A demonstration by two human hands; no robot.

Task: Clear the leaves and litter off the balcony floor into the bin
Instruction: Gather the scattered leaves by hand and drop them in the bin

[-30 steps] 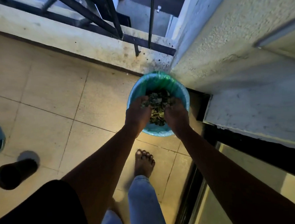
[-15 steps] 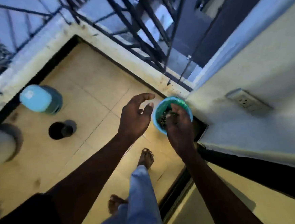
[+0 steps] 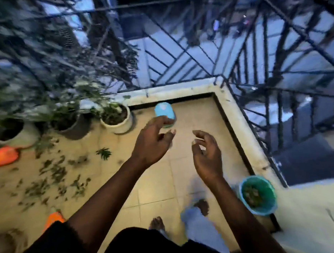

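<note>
A blue-green bin (image 3: 258,195) with leaf litter inside stands at the lower right, by the balcony corner and wall. Many dry leaves (image 3: 52,175) lie scattered over the tiled floor at the left, with a green sprig (image 3: 104,153) nearer the middle. My left hand (image 3: 153,142) hovers above the floor in the centre, fingers apart and holding nothing. My right hand (image 3: 206,155) is beside it, to the left of and above the bin, fingers loosely curled and empty. The view is blurred by motion.
Potted plants (image 3: 116,118) line the far left edge. A light blue container (image 3: 164,113) sits near the far kerb. Orange objects (image 3: 1,156) lie at the left. The metal railing (image 3: 260,103) bounds the far and right sides. My bare feet (image 3: 157,223) stand below.
Both hands dropped the leaves into the bin and left it, moving left over the floor. The view swung left, bringing the plants and scattered leaves into sight.
</note>
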